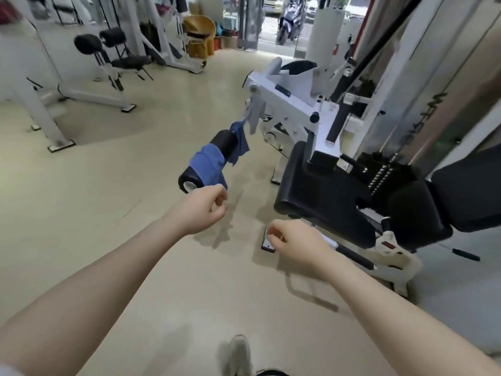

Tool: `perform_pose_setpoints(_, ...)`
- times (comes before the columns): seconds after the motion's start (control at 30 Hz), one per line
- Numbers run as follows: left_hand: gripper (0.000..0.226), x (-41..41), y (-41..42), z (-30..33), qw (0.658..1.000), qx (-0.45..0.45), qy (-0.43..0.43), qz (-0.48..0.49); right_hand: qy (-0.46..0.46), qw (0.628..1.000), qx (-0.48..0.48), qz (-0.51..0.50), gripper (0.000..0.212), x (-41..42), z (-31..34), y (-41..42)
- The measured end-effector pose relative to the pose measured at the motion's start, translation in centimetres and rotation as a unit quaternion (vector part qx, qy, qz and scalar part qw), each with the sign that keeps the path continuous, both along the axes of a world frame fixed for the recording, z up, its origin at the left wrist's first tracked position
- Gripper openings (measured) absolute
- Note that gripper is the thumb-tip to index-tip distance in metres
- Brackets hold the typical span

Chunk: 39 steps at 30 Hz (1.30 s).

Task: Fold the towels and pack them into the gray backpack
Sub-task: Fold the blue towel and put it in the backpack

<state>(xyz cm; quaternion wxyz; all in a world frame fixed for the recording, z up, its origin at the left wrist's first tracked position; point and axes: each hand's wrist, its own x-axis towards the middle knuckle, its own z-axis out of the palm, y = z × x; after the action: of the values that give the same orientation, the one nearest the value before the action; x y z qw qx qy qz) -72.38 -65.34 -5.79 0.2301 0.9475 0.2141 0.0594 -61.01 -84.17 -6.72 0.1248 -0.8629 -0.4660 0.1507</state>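
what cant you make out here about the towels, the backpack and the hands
- Gray backpack: not in the head view at all.
- Blue towel draped over the black foam roller pad: size and folds hidden by wrapping.
- Pale gray cloth on the white machine arm: blurred.
- Left hand, right hand: curled fingers; contents unclear.
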Motion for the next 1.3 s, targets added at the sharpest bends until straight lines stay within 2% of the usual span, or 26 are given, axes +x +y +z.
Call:
perform_pose_setpoints(0.1,0.005,3.7,4.8,-0.2,0.999,-0.009,0.001,0.040,0.017,1.000,0.012,0.012,0.030,4.6,-0.8,5.8)
perform_pose_setpoints(0.17,0.010,5.7,7.5,-1.0,0.998,-0.021,0.004,0.057,0.030,0.999,0.007,0.015,0.033,7.2,-1.7,9.3)
perform_pose_setpoints(0.33,0.018,9.3,14.0,-3.3,0.996,-0.021,0.071,0.044,0.066,0.998,-0.023,0.009,0.034,12.4,-3.8,17.3)
perform_pose_setpoints(0.47,0.009,12.8,21.1,-5.8,0.994,-0.067,0.056,0.061,0.101,0.994,-0.022,-0.028,0.033,16.6,-5.7,24.4)
perform_pose_setpoints(0.6,0.004,17.4,29.7,-7.9,0.994,-0.085,0.058,0.033,0.141,0.986,-0.019,-0.083,0.029,20.6,-8.3,33.5)
perform_pose_setpoints(0.77,0.015,23.5,42.6,-9.2,0.993,-0.099,0.071,-0.001,0.224,0.959,-0.013,-0.172,0.032,25.3,-10.7,46.0)
perform_pose_setpoints(0.93,0.018,28.5,53.7,-9.6,0.986,-0.095,0.127,-0.058,0.276,0.935,-0.013,-0.221,0.039,30.1,-13.1,56.7)
perform_pose_setpoints(1.1,0.019,31.9,60.2,-13.8,0.977,-0.166,0.126,-0.035,0.234,0.945,-0.086,-0.211,0.040,33.9,-19.1,61.8)
perform_pose_setpoints(1.17,0.020,32.9,61.5,-15.5,0.972,-0.193,0.130,-0.021,0.209,0.948,-0.122,-0.207,0.032,35.1,-21.4,62.7)
perform_pose_setpoints(1.23,0.021,33.5,62.4,-17.1,0.966,-0.217,0.138,-0.016,0.201,0.942,-0.137,-0.230,0.022,35.9,-23.2,63.6)
perform_pose_setpoints(1.3,0.020,33.8,63.1,-18.5,0.961,-0.236,0.146,-0.012,0.196,0.934,-0.149,-0.260,0.023,36.2,-24.5,64.4)
